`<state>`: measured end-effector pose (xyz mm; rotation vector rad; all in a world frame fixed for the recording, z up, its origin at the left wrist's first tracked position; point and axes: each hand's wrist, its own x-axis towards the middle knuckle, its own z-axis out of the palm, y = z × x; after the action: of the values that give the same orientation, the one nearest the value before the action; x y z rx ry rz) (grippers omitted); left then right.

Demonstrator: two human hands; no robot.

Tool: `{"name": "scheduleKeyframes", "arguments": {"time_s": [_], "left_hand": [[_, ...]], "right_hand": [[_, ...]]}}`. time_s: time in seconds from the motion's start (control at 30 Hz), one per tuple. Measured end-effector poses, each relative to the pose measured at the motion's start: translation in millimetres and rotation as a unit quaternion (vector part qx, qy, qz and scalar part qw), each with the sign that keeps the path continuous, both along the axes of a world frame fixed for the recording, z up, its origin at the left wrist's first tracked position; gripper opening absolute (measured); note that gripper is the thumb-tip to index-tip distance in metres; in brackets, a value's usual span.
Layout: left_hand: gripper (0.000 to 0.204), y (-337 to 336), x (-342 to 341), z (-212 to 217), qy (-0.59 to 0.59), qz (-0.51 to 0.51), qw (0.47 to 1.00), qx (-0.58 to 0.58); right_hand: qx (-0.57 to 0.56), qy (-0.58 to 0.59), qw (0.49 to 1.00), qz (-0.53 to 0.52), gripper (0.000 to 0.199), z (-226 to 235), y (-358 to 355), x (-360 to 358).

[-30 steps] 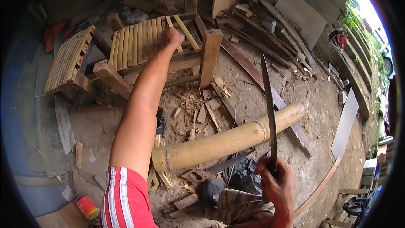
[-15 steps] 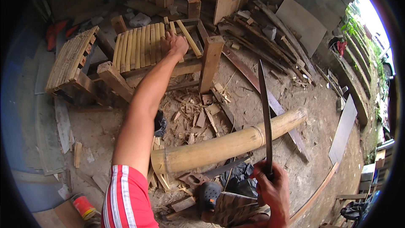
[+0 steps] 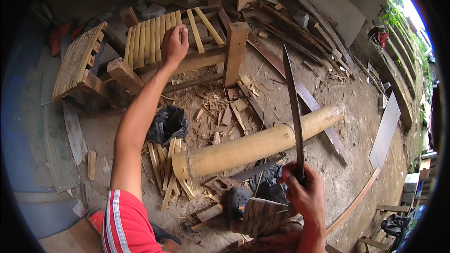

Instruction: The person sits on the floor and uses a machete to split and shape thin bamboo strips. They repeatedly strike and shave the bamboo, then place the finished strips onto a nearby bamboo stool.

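Your long blade (image 3: 296, 112) is dark metal, mostly dull. The slats (image 3: 151, 42) between the frame's front and back edges look like smooth bamboo, faintly shiny; the frame (image 3: 206, 59) itself is rough, matt wood. On the gritty earth ground (image 3: 356, 131), you have a smooth bamboo pole (image 3: 239, 154) and a crumpled, glossy plastic bag (image 3: 161, 124). Your sleeve (image 3: 136, 222) is cloth.

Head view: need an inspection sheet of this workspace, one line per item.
Surface: dirt-like floor, strewn with chips.
Job's things: long blade, raised; bamboo slats across a wooden frame; bamboo pole on the floor.
Clutter: wood scraps, handsaw, black plastic bag.
Hands: left hand at the slats, contact unclear; right hand grips the blade's handle.
Cables: nothing seen.
Surroundings: lumber pile, greenery.
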<state>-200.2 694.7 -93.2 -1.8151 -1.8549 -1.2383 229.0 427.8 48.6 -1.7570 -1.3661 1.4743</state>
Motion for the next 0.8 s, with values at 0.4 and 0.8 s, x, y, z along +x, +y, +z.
{"name": "scheduleKeyframes", "arguments": {"time_s": [0.4, 0.8], "left_hand": [[0.038, -66, 13, -175, 0.002, -0.038, 0.91, -0.412], [0.049, -54, -3, -137, -0.061, 0.071, 0.88, -0.465]], "right_hand": [[0.015, -0.156, 0.983, 0.095, 0.042, -55, 57, -10], [0.092, 0.248, 0.949, -0.174, 0.079, -154, 266, -151]]}}
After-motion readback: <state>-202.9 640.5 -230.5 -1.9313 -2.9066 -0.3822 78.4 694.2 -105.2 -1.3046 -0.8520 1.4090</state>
